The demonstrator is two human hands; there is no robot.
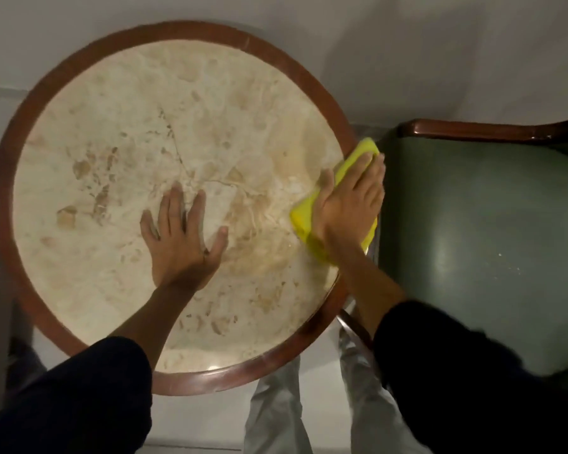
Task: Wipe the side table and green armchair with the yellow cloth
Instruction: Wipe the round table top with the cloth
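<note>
Yellow cloth [309, 221] folded, seemingly blurred, under flat right hand [350, 204], left hand [181, 244] fingers splayed.

Armchair [486, 231] just right of side table [10, 204], perhaps touching.

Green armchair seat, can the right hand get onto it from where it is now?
Probably yes: the right hand presses the yellow cloth at the table's near rim, right beside the green armchair seat, nothing between.

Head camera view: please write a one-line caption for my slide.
Right hand presses the yellow cloth on the round side table's edge beside the green armchair; left hand lies flat.
</note>
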